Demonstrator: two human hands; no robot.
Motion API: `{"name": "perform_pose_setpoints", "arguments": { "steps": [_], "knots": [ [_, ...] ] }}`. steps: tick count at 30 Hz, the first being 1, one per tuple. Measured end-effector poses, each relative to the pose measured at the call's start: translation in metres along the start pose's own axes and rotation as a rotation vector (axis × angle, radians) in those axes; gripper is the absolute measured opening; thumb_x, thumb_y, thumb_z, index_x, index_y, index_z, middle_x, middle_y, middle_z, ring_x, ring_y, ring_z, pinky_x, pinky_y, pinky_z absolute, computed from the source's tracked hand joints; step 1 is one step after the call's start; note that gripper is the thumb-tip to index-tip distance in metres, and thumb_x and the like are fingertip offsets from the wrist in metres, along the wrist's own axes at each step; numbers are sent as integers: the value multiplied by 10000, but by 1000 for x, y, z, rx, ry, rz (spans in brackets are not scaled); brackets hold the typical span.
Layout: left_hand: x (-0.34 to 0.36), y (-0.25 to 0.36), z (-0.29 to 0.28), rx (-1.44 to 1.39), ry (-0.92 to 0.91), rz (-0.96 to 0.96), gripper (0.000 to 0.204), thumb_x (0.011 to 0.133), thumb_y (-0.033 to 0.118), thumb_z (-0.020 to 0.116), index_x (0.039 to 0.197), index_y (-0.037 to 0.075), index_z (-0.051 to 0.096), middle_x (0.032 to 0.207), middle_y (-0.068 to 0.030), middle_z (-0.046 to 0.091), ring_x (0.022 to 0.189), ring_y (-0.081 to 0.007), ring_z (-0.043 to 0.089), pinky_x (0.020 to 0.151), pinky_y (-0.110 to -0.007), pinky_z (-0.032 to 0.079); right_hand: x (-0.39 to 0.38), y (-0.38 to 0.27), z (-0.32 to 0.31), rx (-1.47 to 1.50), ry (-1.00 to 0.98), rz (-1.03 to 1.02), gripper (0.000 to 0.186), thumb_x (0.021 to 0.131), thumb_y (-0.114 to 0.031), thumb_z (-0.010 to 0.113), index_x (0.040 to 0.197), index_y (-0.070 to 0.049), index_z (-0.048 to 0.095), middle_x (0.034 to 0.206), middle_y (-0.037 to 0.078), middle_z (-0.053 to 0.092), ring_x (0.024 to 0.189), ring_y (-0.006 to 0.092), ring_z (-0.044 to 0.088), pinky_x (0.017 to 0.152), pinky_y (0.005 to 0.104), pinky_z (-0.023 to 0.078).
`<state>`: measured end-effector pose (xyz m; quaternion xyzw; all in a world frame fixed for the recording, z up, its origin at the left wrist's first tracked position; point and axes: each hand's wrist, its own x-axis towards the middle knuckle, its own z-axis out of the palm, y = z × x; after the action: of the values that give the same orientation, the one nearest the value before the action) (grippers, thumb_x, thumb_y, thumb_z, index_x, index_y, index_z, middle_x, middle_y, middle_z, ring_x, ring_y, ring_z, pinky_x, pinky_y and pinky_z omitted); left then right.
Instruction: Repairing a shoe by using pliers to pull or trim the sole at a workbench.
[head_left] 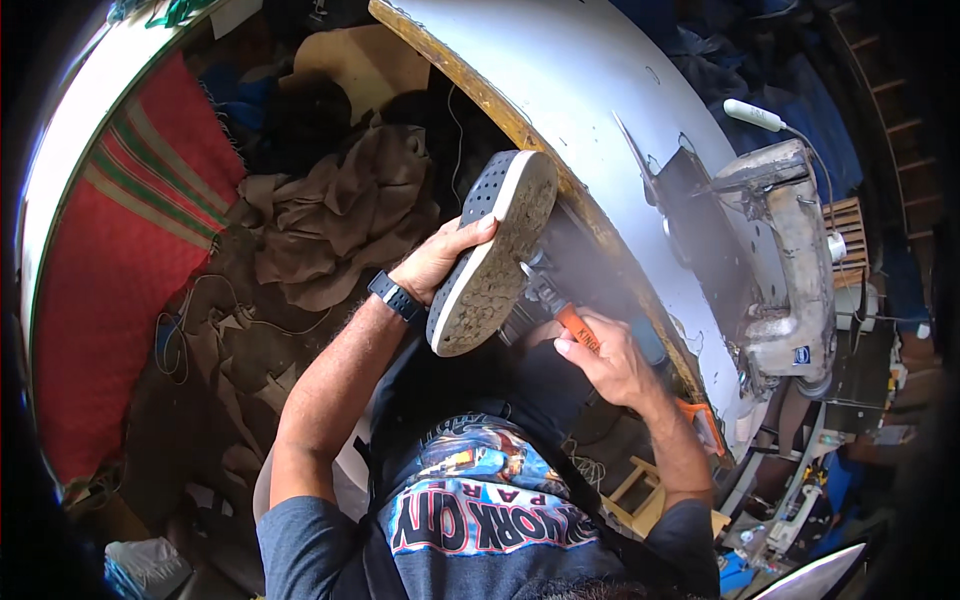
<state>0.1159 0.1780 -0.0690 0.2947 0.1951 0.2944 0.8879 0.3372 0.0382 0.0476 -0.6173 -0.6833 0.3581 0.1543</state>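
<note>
Shoe (503, 255) at frame centre is clasped by the left hand (438, 262); the right hand (612, 362), fingers curled, grips 1 orange-handled tool (575, 323) beside it.

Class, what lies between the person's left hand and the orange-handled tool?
The head view shows the white-edged shoe between the left hand and the orange-handled tool.

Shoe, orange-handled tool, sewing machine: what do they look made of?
Shoe: probably moulded foam or rubber; dark upper with round holes, smooth white sidewall, dirty sole.
Orange-handled tool: likely steel head, from its grey metallic shine; grip plastic or rubber, can't tell which.
Sewing machine: likely painted metal; pale finish looks worn and stained.
</note>
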Motion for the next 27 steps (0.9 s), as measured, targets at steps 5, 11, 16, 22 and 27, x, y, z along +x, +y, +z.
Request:
{"name": "perform_pose_setpoints", "arguments": {
  "steps": [5,11,16,22,27],
  "knots": [
    [0,3,3,127,13,-1,747,819,497,757,1338,20,511,1127,-128,640,964,-176,634,822,-332,526,8,2,-12,97,-96,96,334,894,-285,652,838,38,588,715,172,573,690,318,570,675,413,447],
    [-4,7,13,174,35,-15,823,806,514,760,1381,2,468,1160,-143,624,1013,-183,608,849,-337,500,9,6,-18,144,-155,178,336,901,-284,650,868,47,598,741,129,592,710,237,579,687,382,456],
    [-3,7,9,161,1,-48,801,809,482,772,1390,27,462,1176,-129,609,1021,-182,598,860,-343,499,12,0,-24,236,-241,330,348,905,-310,642,898,37,610,760,52,569,727,142,531,700,334,446],
    [-2,7,13,298,11,-42,896,796,507,773,1455,38,385,1246,-138,578,1098,-193,557,914,-347,466,15,4,-30,160,-305,340,374,896,-350,623,882,21,583,730,76,525,698,168,514,691,339,427],
    [-2,4,11,349,-9,-99,909,769,489,812,1451,46,405,1265,-117,589,1106,-179,564,936,-336,468,17,7,-31,75,-341,307,397,906,-369,614,834,17,555,739,131,526,694,254,520,701,385,428]
  ]
}}
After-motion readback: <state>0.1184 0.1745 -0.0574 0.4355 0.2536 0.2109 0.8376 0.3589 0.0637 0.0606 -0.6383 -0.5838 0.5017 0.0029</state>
